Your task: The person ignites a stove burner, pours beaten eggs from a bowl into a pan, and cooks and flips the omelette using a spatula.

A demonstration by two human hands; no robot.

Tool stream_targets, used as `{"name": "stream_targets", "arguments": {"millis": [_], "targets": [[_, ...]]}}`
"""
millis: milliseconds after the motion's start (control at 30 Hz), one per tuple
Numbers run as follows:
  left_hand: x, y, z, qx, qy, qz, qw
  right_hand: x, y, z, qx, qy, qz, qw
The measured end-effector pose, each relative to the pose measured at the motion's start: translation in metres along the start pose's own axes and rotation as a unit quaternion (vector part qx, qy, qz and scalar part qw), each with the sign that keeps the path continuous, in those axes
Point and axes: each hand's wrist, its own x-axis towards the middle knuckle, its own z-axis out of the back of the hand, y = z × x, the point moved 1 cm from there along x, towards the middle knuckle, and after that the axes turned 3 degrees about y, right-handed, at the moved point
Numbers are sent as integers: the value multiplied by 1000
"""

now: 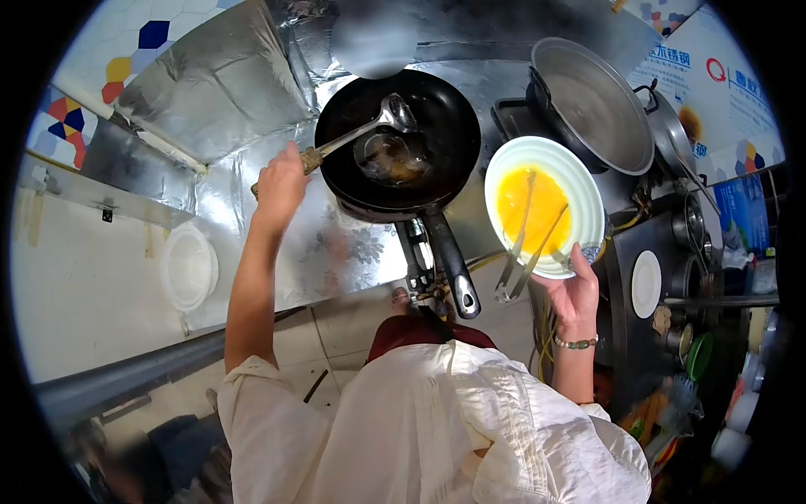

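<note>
My left hand is wrapped round the wooden handle of a metal ladle. The ladle's bowl rests inside a black wok, above a small pool of clear liquid. In my right hand is the rim of a pale bowl, which holds beaten yellow egg. A pair of metal utensils, perhaps tongs, leans in the egg and sticks out over the near rim. The bowl is right of the wok, apart from it.
A large pot of cloudy liquid stands at the back right. The wok's long handle points towards me. White dishes sit on the left counter, and a white oval lid or plate lies on the right.
</note>
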Motion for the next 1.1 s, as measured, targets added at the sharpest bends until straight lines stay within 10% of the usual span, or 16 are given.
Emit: {"name": "stream_targets", "arguments": {"millis": [200,500,667,900,1100], "targets": [[-3,-2,8,-43,39,49,997,3,-4,-2,4,17,-10,1000],[-66,-93,79,-216,-167,13,962,23,4,14,-43,107,-69,991],[-109,-226,93,-246,-79,-183,948,37,7,10,-68,126,-97,985],[-109,-276,88,-297,92,-5,951,48,16,-9,-177,190,-76,963],[-106,-248,72,-283,88,-42,954,66,17,-24,-214,204,-71,953]]}}
